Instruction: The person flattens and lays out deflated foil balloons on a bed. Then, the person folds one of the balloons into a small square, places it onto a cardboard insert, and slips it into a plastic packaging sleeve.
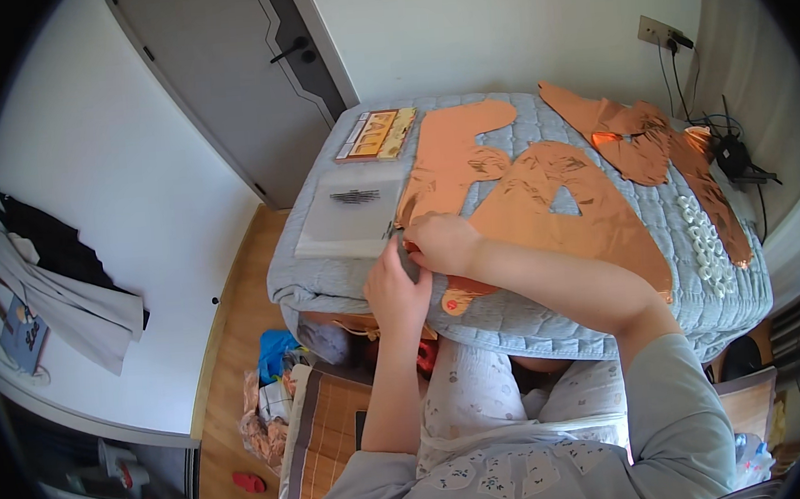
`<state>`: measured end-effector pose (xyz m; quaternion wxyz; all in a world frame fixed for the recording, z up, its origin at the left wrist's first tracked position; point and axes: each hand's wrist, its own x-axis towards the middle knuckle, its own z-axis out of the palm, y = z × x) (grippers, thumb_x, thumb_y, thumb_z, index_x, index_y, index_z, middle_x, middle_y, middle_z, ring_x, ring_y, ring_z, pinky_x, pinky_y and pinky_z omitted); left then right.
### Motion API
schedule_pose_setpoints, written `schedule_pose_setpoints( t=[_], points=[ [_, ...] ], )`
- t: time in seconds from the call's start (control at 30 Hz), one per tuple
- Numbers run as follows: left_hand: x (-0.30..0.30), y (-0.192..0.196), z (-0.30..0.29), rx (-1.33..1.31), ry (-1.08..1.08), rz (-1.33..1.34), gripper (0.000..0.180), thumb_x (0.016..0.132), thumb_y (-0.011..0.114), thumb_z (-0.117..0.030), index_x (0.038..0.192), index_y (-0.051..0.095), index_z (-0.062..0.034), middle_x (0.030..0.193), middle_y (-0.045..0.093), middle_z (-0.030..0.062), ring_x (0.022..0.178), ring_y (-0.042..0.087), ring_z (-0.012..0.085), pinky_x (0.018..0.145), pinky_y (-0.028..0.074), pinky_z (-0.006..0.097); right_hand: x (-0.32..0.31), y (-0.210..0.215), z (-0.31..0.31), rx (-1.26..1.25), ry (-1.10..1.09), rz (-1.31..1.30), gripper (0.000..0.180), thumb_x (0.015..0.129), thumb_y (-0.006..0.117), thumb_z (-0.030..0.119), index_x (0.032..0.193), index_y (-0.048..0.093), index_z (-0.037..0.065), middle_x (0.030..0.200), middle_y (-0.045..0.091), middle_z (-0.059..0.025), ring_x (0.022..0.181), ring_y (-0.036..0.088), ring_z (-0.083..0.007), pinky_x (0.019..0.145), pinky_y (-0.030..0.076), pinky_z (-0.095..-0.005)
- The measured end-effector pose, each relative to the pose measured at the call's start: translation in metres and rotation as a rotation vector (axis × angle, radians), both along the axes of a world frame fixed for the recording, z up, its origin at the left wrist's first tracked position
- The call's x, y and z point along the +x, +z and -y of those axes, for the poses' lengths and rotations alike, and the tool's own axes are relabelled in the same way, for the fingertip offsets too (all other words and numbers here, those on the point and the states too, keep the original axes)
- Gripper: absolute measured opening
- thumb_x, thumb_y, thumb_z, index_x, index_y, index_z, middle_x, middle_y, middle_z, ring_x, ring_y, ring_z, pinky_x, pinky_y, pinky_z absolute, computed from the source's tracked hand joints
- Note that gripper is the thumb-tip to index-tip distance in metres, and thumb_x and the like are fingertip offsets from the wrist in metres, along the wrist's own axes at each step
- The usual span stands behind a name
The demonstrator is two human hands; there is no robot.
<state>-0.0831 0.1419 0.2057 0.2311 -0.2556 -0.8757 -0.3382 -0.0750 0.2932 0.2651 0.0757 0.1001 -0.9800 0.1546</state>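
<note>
Pressing both hands together at the bed edge, my left hand (pixel 396 291) and right hand (pixel 441 244) pinch a copper foil balloon (pixel 545 207), flattening it on the quilt (pixel 516 311).

A bed covered by a quilted grey-blue blanket (pixel 553 318) is seen from above. The left hand (pixel 396 291) and the right hand (pixel 441 244) are brought together at the near edge of the blanket, where the corner of a copper-coloured foil letter balloon (pixel 559 203) is pressed under the right hand; whether anything is pinched cannot be told. A second foil letter (pixel 457 157) is laid just beside it, and a third foil piece (pixel 638 145) farther right. A translucent plastic bag (pixel 353 214) and a flat printed packet (pixel 377 134) are placed at the left. A row of small white pieces (pixel 706 242) is laid near the right edge. A grey door (pixel 220 67) is seen behind.
</note>
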Motion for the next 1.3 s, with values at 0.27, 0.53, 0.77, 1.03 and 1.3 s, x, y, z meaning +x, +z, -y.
schedule_pose_setpoints(
  t=[0.27,0.53,0.77,1.03,1.3],
  points=[
    [-0.008,0.01,-0.015,-0.073,0.004,0.044,0.046,0.085,0.075,-0.022,0.126,0.061,-0.0078,0.108,0.07,0.0162,0.101,0.066,0.0384,0.084,0.054,0.049,-0.007,-0.015,-0.012,0.047,0.113,-0.099,0.016,0.089,0.065,0.019,0.091,0.07,0.003,0.09,0.071,-0.0141,0.088,0.072,-0.0362,0.078,0.058,-0.0468],
    [-0.02,0.009,-0.022,-0.111,0.035,0.108,0.046,0.086,0.075,-0.023,0.127,0.061,-0.0082,0.11,0.068,0.0155,0.104,0.065,0.0379,0.086,0.055,0.049,-0.011,-0.008,-0.019,-0.084,0.089,-0.088,0.018,0.087,0.068,0.019,0.092,0.073,0.002,0.095,0.073,-0.0149,0.088,0.072,-0.0339,0.079,0.058,-0.0442],
    [-0.016,0.002,-0.023,-0.048,0.05,0.066,0.04,0.088,0.075,-0.027,0.122,0.063,-0.0083,0.112,0.067,0.0138,0.105,0.064,0.0371,0.087,0.054,0.048,-0.031,-0.015,-0.052,-0.567,-0.133,0.183,0.026,0.093,0.072,0.025,0.095,0.072,-0.001,0.093,0.073,-0.0116,0.078,0.072,-0.0219,0.075,0.059,-0.0368],
    [-0.015,-0.001,-0.018,0.011,0.023,0.048,0.031,0.087,0.077,-0.028,0.109,0.07,-0.0068,0.106,0.068,0.0123,0.102,0.064,0.0361,0.088,0.053,0.046,-0.07,-0.007,-0.186,-1.049,-0.364,0.12,0.032,0.095,0.069,0.022,0.116,0.067,-0.001,0.102,0.071,-0.014,0.087,0.074,-0.0239,0.075,0.06,-0.0358],
    [-0.014,-0.004,-0.022,-0.01,0.01,0.021,0.029,0.088,0.077,-0.026,0.108,0.07,-0.0067,0.105,0.068,0.012,0.102,0.065,0.0355,0.088,0.053,0.046,0.015,0.104,-0.355,-0.846,-0.934,-0.958,0.024,0.103,0.057,0.023,0.111,0.065,0.003,0.104,0.072,-0.0126,0.092,0.068,-0.0217,0.077,0.054,-0.0388]
  ],
)
